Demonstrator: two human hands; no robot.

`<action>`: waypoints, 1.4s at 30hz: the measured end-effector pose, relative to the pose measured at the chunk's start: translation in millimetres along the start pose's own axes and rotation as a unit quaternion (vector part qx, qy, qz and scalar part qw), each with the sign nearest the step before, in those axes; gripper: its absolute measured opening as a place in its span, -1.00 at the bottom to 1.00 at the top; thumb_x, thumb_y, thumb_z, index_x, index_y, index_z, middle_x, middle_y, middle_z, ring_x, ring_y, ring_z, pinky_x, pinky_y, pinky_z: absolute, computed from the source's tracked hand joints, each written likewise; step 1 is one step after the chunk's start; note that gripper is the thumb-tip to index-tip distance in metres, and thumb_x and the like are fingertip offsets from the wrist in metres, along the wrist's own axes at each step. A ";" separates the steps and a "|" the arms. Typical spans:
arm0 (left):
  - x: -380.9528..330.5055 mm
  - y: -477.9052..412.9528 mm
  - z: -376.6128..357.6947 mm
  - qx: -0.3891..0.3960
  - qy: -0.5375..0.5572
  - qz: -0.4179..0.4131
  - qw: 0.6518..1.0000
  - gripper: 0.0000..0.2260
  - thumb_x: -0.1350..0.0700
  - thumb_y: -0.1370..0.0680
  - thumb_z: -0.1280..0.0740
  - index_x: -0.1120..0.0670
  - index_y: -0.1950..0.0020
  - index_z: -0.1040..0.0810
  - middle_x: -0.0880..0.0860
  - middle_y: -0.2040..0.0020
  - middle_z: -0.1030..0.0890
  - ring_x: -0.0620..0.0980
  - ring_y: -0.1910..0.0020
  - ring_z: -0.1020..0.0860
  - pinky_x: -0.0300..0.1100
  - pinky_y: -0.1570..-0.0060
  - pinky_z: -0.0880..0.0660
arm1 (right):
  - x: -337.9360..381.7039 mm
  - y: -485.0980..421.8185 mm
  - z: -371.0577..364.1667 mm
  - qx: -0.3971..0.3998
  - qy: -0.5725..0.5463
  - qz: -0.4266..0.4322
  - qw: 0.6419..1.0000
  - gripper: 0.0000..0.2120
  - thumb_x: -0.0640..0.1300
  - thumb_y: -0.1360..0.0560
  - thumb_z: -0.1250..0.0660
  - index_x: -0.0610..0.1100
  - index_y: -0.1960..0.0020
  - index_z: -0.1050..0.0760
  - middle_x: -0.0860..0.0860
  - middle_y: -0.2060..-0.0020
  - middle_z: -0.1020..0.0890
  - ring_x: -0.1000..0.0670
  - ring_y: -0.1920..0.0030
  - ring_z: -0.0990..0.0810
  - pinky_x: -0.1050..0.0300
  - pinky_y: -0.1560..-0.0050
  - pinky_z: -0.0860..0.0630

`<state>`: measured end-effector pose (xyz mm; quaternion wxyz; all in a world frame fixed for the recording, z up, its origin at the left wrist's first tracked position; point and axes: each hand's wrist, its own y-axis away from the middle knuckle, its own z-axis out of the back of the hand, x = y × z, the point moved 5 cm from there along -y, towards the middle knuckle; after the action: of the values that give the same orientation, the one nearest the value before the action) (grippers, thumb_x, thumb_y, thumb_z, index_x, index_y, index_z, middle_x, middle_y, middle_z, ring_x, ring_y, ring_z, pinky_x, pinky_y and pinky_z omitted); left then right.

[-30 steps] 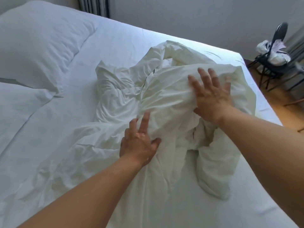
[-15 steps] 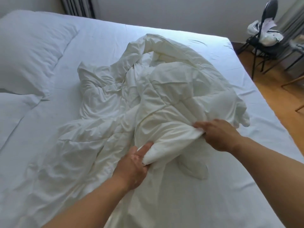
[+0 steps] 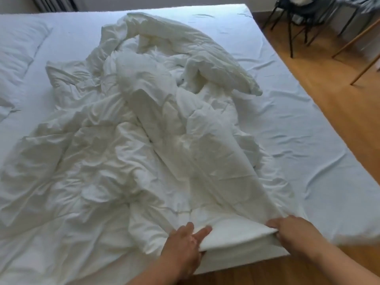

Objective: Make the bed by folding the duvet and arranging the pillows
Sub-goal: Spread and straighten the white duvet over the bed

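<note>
My left hand [image 3: 183, 241] and right hand [image 3: 294, 235] both pinch the duvet [image 3: 144, 151] edge. I'd find the corners first, then shake it flat.

**One head-worn view over a bed [image 3: 308, 151]**

A wide-angle camera is worn on the head and aimed forward and down from the bed's near corner. The left hand [image 3: 183, 243] and right hand [image 3: 294, 237] are framed close at the bottom edge; the duvet [image 3: 144, 151] fills the middle.
</note>
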<state>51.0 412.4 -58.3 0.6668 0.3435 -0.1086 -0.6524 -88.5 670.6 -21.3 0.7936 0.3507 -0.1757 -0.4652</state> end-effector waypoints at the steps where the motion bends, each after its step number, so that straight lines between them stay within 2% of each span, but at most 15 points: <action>1: -12.5 -2.7 -13.1 0.027 -0.017 -0.004 0.999 -0.40 -0.17 -0.61 -0.19 -0.30 -0.56 0.06 0.09 -0.37 -0.32 0.15 -0.29 -0.38 0.07 -0.31 -0.32 | -7.5 7.0 -15.1 0.008 -0.010 -0.002 1.000 -0.59 -0.03 -0.56 -0.11 0.28 -0.34 -0.43 0.13 -0.27 -0.59 0.03 -0.23 -0.54 0.11 -0.03 -0.39; 4: -31.4 -5.2 -41.3 0.107 -0.054 0.011 0.993 -0.28 -0.29 -0.54 -0.23 -0.29 -0.57 0.11 0.13 -0.43 -0.27 0.20 -0.35 -0.31 0.14 -0.36 -0.27 | -18.8 26.6 -56.1 0.015 -0.065 0.008 0.998 -0.53 -0.04 -0.61 -0.11 0.33 -0.46 -0.28 0.12 -0.42 -0.48 0.02 -0.43 -0.42 0.15 -0.28 -0.38; 7: -28.5 -5.1 -46.4 0.159 0.002 0.062 0.985 -0.17 -0.41 -0.43 -0.24 -0.27 -0.59 0.10 0.08 -0.50 -0.23 0.18 -0.45 -0.27 0.08 -0.44 -0.25 | -23.9 34.6 -77.0 0.040 -0.125 0.028 0.991 -0.45 0.09 -0.56 -0.21 0.30 -0.53 -0.20 0.09 -0.50 -0.38 0.04 -0.48 -0.37 0.18 -0.43 -0.32; 9: -27.5 -10.5 -29.0 0.125 0.073 0.090 0.985 -0.14 -0.47 -0.41 -0.23 -0.24 -0.60 0.04 0.06 -0.51 -0.26 0.13 -0.47 -0.29 0.03 -0.45 -0.29 | -29.1 30.3 -64.5 0.027 -0.177 0.033 0.983 -0.42 0.19 -0.50 -0.30 0.26 -0.50 -0.28 0.14 -0.41 -0.47 0.13 -0.39 -0.45 0.24 -0.37 -0.37; 12: -35.7 -35.1 28.6 -0.038 0.195 0.118 0.973 -0.13 -0.48 -0.42 -0.23 -0.16 -0.61 -0.01 0.10 -0.47 -0.32 0.10 -0.44 -0.36 -0.05 -0.44 -0.32 | -43.5 12.9 -19.2 -0.061 -0.222 0.018 0.973 -0.53 0.16 -0.51 -0.34 0.22 -0.40 -0.40 0.17 -0.27 -0.57 0.16 -0.25 -0.54 0.24 -0.26 -0.44; 14: -46.4 -57.4 76.6 -0.154 0.280 0.134 0.938 -0.12 -0.39 -0.44 -0.33 -0.13 -0.62 0.01 0.14 -0.48 -0.31 0.12 -0.43 -0.38 -0.05 -0.42 -0.35 | -59.0 -2.7 14.6 -0.122 -0.249 -0.012 0.961 -0.56 0.10 -0.53 -0.32 0.14 -0.40 -0.42 0.09 -0.27 -0.56 0.07 -0.24 -0.55 0.15 -0.23 -0.48; 16: -58.3 -81.4 115.9 -0.210 0.345 0.160 0.900 -0.02 -0.39 -0.39 -0.38 -0.12 -0.62 0.09 0.17 -0.51 -0.25 0.17 -0.45 -0.36 -0.01 -0.40 -0.35 | -72.8 -22.7 46.7 -0.145 -0.265 -0.038 0.953 -0.51 0.05 -0.54 -0.32 0.06 -0.46 -0.37 0.00 -0.31 -0.52 -0.02 -0.27 -0.53 0.09 -0.24 -0.48; 19: -72.4 -121.0 135.5 -0.210 0.396 0.215 0.868 0.12 -0.46 -0.28 -0.41 -0.17 -0.60 0.21 0.24 -0.51 -0.19 0.24 -0.44 -0.35 0.05 -0.41 -0.35 | -86.3 -64.0 82.3 -0.149 -0.255 -0.050 0.954 -0.40 0.05 -0.55 -0.35 0.01 -0.53 -0.26 -0.08 -0.40 -0.43 -0.11 -0.33 -0.48 0.03 -0.25 -0.45; 23: -85.9 -174.6 113.0 -0.194 0.419 0.259 0.848 0.25 -0.51 -0.14 -0.42 -0.21 -0.56 0.33 0.26 -0.55 -0.09 0.21 -0.51 -0.25 0.04 -0.49 -0.27 | -89.2 -128.8 103.8 -0.127 -0.247 -0.017 0.960 -0.15 0.16 -0.44 -0.44 0.02 -0.59 -0.11 -0.08 -0.48 -0.32 -0.16 -0.45 -0.34 -0.06 -0.39 -0.37; 26: -87.8 -204.2 93.3 -0.208 0.437 0.279 0.829 0.27 -0.51 -0.12 -0.40 -0.21 -0.54 0.37 0.23 -0.57 -0.07 0.19 -0.53 -0.22 0.04 -0.50 -0.25 | -79.9 -175.6 108.8 -0.089 -0.244 0.050 0.965 -0.08 0.25 -0.22 -0.52 0.12 -0.48 -0.22 -0.01 -0.29 -0.48 -0.12 -0.30 -0.47 -0.09 -0.27 -0.49; 28: -87.2 -218.0 85.6 -0.234 0.429 0.289 0.823 0.23 -0.50 -0.14 -0.39 -0.25 -0.51 0.37 0.21 -0.56 -0.09 0.20 -0.52 -0.23 0.05 -0.49 -0.27 | -77.6 -202.0 108.0 -0.083 -0.255 0.084 0.960 -0.20 0.25 -0.10 -0.54 0.12 -0.27 -0.37 0.08 -0.08 -0.57 -0.06 -0.10 -0.59 -0.08 -0.06 -0.59; 30: -87.6 -227.0 79.9 -0.252 0.412 0.305 0.821 0.20 -0.47 -0.19 -0.42 -0.26 -0.51 0.37 0.19 -0.55 -0.12 0.21 -0.49 -0.25 0.08 -0.46 -0.30 | -74.9 -218.7 106.2 -0.072 -0.249 0.110 0.960 -0.36 0.22 -0.08 -0.53 0.10 -0.09 -0.41 0.12 0.07 -0.58 -0.02 0.04 -0.60 -0.04 0.08 -0.59; 34: -90.2 -238.5 72.2 -0.253 0.370 0.361 0.818 0.20 -0.51 -0.19 -0.40 -0.23 -0.55 0.33 0.19 -0.54 -0.13 0.27 -0.47 -0.25 0.13 -0.42 -0.32 | -73.1 -234.0 97.7 -0.045 -0.257 0.141 0.955 -0.29 0.30 -0.13 -0.49 0.09 -0.20 -0.41 0.08 -0.01 -0.53 -0.03 -0.07 -0.52 0.03 0.10 -0.51; 39: -92.3 -238.5 73.2 -0.274 0.367 0.374 0.807 0.22 -0.53 -0.14 -0.42 -0.20 -0.57 0.23 0.16 -0.52 -0.19 0.24 -0.45 -0.29 0.16 -0.41 -0.35 | -78.4 -229.8 98.6 -0.025 -0.288 0.147 0.946 -0.34 0.09 -0.36 -0.52 0.07 -0.37 -0.32 0.12 -0.07 -0.61 -0.07 -0.06 -0.57 0.00 0.00 -0.51; 42: -94.5 -231.1 75.9 -0.284 0.389 0.372 0.793 0.24 -0.58 -0.09 -0.39 -0.23 -0.58 0.18 0.11 -0.50 -0.25 0.19 -0.43 -0.35 0.16 -0.36 -0.41 | -83.5 -221.3 104.0 -0.023 -0.273 0.164 0.948 -0.40 0.09 -0.42 -0.48 0.07 -0.37 -0.32 0.10 -0.07 -0.62 -0.07 -0.02 -0.55 0.06 0.08 -0.46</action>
<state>-189.7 497.8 -112.0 0.9117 0.2964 0.2310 -0.1662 -329.8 630.6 -104.7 0.7885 0.1581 -0.4300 -0.4104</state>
